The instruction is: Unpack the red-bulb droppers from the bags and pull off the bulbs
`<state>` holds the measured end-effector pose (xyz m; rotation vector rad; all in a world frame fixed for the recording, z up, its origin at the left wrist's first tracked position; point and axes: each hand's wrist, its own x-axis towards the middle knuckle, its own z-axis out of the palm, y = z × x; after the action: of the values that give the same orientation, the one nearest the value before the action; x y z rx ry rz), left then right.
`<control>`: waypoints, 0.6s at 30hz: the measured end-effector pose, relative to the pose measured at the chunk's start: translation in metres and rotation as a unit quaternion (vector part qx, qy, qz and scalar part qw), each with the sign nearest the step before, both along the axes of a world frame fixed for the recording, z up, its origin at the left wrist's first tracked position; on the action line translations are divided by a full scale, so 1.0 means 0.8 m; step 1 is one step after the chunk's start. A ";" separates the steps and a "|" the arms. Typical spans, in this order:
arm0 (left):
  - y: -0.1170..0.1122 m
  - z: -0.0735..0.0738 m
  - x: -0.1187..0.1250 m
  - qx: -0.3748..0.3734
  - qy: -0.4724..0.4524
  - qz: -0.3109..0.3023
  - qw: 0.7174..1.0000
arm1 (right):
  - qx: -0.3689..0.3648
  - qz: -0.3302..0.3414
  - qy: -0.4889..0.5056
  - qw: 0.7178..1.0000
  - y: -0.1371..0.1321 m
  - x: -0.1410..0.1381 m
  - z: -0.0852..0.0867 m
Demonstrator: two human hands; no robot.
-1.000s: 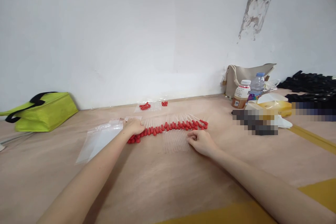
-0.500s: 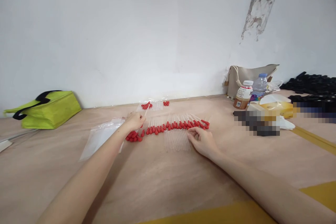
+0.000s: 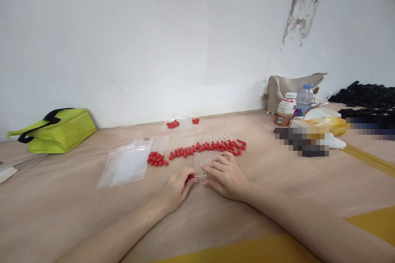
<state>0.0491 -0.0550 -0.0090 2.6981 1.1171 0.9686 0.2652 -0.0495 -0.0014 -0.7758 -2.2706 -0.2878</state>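
A row of clear glass dropper tubes with red rubber bulbs (image 3: 210,146) lies across the tan table. A loose heap of red bulbs (image 3: 156,159) sits at its left end. Bare glass tubes (image 3: 207,158) lie just in front of the row. My left hand (image 3: 177,189) is closed, pinching a red bulb at the near end of one tube. My right hand (image 3: 225,174) rests beside it, fingers curled over the same tube.
Clear zip bags (image 3: 128,163) lie to the left. A lime green bag (image 3: 57,129) stands far left. More droppers in plastic (image 3: 180,123) rest by the wall. Two bottles (image 3: 285,109), a beige bag (image 3: 294,88) and black items (image 3: 365,100) are at the right.
My left hand left the bulb heap and came back toward me with a red bulb. My right hand drew back slightly, onto the near ends of the bare tubes.
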 end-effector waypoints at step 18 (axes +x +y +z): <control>-0.014 0.007 -0.009 0.088 0.056 -0.066 0.992 | 0.012 0.042 -0.020 0.999 -0.013 0.005 0.000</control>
<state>0.0417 -0.0661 -0.0030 2.9558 0.8954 0.9473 0.2691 -0.0596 -0.0013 -0.6672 -2.3255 -0.2923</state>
